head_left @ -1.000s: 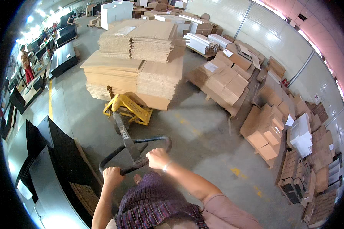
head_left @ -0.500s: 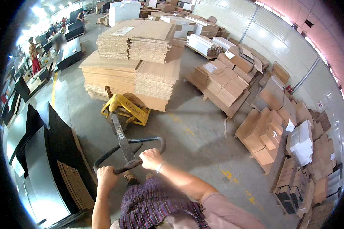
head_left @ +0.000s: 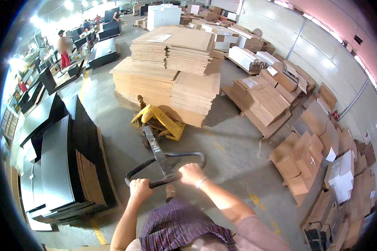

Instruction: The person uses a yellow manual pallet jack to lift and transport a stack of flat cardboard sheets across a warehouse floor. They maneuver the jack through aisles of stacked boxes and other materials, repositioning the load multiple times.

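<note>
Both of my hands are closed round the black loop handle [head_left: 184, 154] of a yellow pallet jack [head_left: 168, 121]. My left hand [head_left: 140, 189] grips the loop's near left corner. On the near bar, right of the centre shaft, my right hand [head_left: 192, 174] is wrapped round it. The handle tilts back toward me from the jack's yellow body. Right behind that body stands a tall load of particle board panels [head_left: 167, 81], with a smaller stack on top of a wider one. The jack's forks are hidden under the load.
Stacks of black panels [head_left: 56, 159] stand close on my left. Pallets of flattened cartons [head_left: 259, 98] and brown boxes [head_left: 299, 161] line the right side by a white wall [head_left: 318, 46]. Far left, a person in red trousers [head_left: 65, 58] stands among workbenches. Yellow lines mark the grey floor [head_left: 234, 159].
The jack, its load and my hands appear further right in the view, and more of the black panels' near end shows. My grip on the handle is the same.
</note>
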`<state>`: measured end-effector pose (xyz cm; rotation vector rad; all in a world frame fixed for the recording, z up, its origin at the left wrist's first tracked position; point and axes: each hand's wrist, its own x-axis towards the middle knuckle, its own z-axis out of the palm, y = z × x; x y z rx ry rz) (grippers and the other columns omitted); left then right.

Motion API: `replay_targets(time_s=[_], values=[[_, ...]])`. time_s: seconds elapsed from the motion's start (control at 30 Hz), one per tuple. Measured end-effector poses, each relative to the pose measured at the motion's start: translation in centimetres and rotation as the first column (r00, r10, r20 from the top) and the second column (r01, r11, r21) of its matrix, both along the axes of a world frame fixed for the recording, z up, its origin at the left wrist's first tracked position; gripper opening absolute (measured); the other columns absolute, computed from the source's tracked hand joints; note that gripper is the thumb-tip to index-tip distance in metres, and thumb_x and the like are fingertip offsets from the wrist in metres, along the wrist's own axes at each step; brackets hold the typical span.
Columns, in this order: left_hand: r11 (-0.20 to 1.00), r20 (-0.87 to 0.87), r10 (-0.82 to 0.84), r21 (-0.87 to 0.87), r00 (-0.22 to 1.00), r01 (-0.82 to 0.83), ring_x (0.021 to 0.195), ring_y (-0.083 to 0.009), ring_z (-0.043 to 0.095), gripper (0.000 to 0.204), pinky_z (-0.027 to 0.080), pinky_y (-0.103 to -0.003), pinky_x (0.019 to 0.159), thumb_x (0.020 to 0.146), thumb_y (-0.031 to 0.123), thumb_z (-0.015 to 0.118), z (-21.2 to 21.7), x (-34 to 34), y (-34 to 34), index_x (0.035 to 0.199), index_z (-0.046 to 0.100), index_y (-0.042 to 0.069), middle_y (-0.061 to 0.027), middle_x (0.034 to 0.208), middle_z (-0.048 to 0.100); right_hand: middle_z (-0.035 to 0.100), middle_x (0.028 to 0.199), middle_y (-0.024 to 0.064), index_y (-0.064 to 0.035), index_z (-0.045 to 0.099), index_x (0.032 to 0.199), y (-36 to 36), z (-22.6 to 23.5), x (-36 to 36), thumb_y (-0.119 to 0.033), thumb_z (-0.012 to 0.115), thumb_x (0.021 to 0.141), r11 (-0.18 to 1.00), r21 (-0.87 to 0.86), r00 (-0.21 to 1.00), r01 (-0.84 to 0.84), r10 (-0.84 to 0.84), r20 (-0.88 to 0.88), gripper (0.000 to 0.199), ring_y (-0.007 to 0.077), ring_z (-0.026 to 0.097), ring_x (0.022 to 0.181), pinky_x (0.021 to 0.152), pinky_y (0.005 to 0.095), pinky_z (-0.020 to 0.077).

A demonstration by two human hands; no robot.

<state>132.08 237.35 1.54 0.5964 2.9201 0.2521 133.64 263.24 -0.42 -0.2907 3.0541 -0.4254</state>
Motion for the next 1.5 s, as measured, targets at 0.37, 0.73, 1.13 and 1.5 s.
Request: replay_targets(time_s=[0.37,0.73,1.13,1.5], values=[[0.995,-0.012,0.086,-0.044,0.996,-0.086,0.075,-0.0307,0.068,0.021,0.051,-0.042,0.072,0.066,0.028,0.072,-0.9,7.8,3.7,0.078,0.074,0.011,-0.0136,0.074,0.069,0.070,0.085,0.0174,-0.0089,0.071,0.083,4.1,1.2,6.2,-0.017,0.055,0.071,0.989,0.049,0.988,-0.141,0.137,0.064,0.021,0.0339,0.069,0.082,0.073,0.0451,0.0544],[0.957,-0.049,0.280,-0.061,0.959,-0.283,0.080,-0.0311,0.068,0.020,0.052,-0.041,0.076,0.068,0.026,0.066,1.0,16.7,13.5,0.081,0.076,0.014,-0.0136,0.077,0.069,0.070,0.084,0.0168,-0.0070,0.069,0.081,13.6,1.5,11.4,-0.018,0.055,0.073,0.950,-0.010,0.948,-0.313,0.313,0.052,0.020,0.0337,0.069,0.083,0.072,0.0453,0.0544],[0.941,-0.022,0.334,-0.054,0.942,-0.335,0.077,-0.0338,0.066,0.021,0.050,-0.043,0.074,0.067,0.031,0.071,3.7,26.1,23.3,0.073,0.074,0.011,-0.0143,0.072,0.068,0.069,0.075,0.0143,-0.0095,0.067,0.072,23.3,3.7,19.2,-0.017,0.058,0.068,0.918,-0.056,0.919,-0.392,0.388,-0.073,0.012,0.0307,0.069,0.073,0.064,0.0428,0.0541],[0.931,0.079,0.365,-0.063,0.928,-0.361,0.077,-0.0327,0.067,0.030,0.051,-0.044,0.073,0.067,0.037,0.077,4.2,34.0,31.8,0.078,0.074,0.009,-0.0138,0.075,0.069,0.070,0.079,0.0142,-0.0091,0.067,0.077,31.8,3.3,25.2,-0.018,0.058,0.071,0.887,0.021,0.887,-0.462,0.462,-0.013,0.014,0.0325,0.069,0.075,0.066,0.0444,0.0543]])
